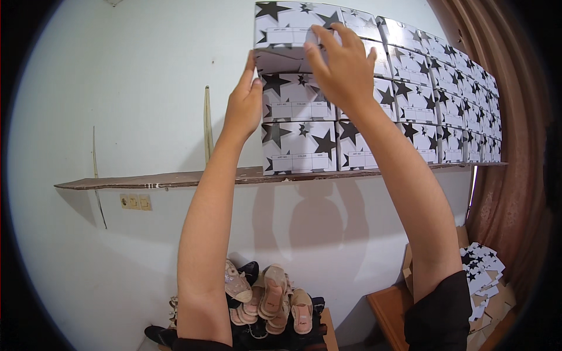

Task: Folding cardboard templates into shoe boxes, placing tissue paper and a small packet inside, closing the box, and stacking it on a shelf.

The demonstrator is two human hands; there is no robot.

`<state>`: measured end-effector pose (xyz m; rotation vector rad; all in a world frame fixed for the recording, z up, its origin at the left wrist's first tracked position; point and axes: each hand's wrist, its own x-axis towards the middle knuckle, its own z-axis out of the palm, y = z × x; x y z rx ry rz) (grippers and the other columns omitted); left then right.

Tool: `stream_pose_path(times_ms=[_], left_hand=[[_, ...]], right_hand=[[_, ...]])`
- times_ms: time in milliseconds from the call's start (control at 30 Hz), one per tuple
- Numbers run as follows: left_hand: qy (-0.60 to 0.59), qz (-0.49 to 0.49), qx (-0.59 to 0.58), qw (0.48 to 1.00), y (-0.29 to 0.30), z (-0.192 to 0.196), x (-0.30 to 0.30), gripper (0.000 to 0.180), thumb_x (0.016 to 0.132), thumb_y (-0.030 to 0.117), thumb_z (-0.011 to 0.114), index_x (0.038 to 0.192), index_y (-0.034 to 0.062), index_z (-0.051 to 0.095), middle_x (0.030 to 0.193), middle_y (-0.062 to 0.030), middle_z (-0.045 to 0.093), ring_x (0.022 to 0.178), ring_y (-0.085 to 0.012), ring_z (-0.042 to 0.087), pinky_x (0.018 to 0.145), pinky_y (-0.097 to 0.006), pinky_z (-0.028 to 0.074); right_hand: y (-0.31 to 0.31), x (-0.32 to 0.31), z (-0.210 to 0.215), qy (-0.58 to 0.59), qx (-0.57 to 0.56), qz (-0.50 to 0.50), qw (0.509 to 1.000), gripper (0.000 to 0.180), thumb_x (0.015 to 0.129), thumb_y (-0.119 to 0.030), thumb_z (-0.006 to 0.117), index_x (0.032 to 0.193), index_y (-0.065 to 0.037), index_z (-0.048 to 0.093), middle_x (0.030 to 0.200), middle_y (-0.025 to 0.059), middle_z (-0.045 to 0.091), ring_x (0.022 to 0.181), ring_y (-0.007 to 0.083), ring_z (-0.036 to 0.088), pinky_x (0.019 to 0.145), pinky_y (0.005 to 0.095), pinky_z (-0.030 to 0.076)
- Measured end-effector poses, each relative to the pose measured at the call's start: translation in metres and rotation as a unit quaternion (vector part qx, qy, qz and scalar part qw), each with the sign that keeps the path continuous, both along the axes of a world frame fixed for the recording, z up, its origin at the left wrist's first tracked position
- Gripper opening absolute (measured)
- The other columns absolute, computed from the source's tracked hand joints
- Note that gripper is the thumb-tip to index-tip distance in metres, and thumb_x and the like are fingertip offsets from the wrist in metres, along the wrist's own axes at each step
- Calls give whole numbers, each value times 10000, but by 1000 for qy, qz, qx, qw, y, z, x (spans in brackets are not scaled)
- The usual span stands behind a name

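While the right hand (345, 67) is spread before one star-printed box (285, 16) high above the shelf (146, 180), the box's lower-left corner is met by the left hand (243, 106), grasp undeterminable. Beneath, two lower boxes (300, 147) are stacked on the shelf.

Clad in a loose black right sleeve (438, 316), bare beyond it at right forearm (404, 175) and right hand (345, 73), likewise at left forearm (206, 234) and left hand (243, 110).

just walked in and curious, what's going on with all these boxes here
Someone reaches up to the top-left star-patterned box, left grip at its lower left corner, right grip with fingers spread by its front right. Its underside shows. More such boxes stand stacked on the wall shelf; shoes lie heaped below.
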<state>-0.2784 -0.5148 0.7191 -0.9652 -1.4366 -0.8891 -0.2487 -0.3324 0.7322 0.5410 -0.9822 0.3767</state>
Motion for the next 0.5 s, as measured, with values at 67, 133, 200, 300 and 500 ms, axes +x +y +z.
stream_pose_path(times_ms=[67,133,200,300,500], left_hand=[[-25,10,-2,1000,-1,1,-16,511,958,149,319,1455,133,197,1455,-127,320,1334,-246,320,1065,-302,262],[-76,30,-6,997,-6,1,-37,521,962,233,327,1457,142,192,1455,-116,324,1338,-259,309,1068,-325,258],[-129,57,-8,990,-12,-2,-59,542,966,318,336,1460,151,187,1455,-105,327,1342,-272,298,1071,-348,255],[-170,87,3,982,-17,-16,-69,643,950,479,340,1456,112,186,1444,-135,336,1345,-305,284,1067,-399,258],[-186,55,-128,973,-21,-35,-39,722,915,477,436,1430,27,207,1396,-230,367,1317,-327,334,1045,-372,302]], right_hand=[[0,-16,-4,47,-36,-191,980,479,886,-451,456,1253,-150,518,1285,64,491,1217,260,443,997,672,150],[-3,-27,-7,45,-18,-216,975,491,884,-455,456,1257,-142,516,1282,72,496,1219,263,441,1007,662,135],[-7,-36,-12,-6,10,-222,975,533,892,-495,410,1275,-137,507,1318,80,482,1236,259,429,1035,643,82],[-9,-51,-20,-143,6,-226,964,576,900,-534,351,1303,-143,482,1367,79,442,1269,262,402,1048,638,64],[-5,-47,-30,-209,5,-186,960,609,906,-533,326,1311,-98,455,1361,99,450,1290,272,379,1050,642,54]])
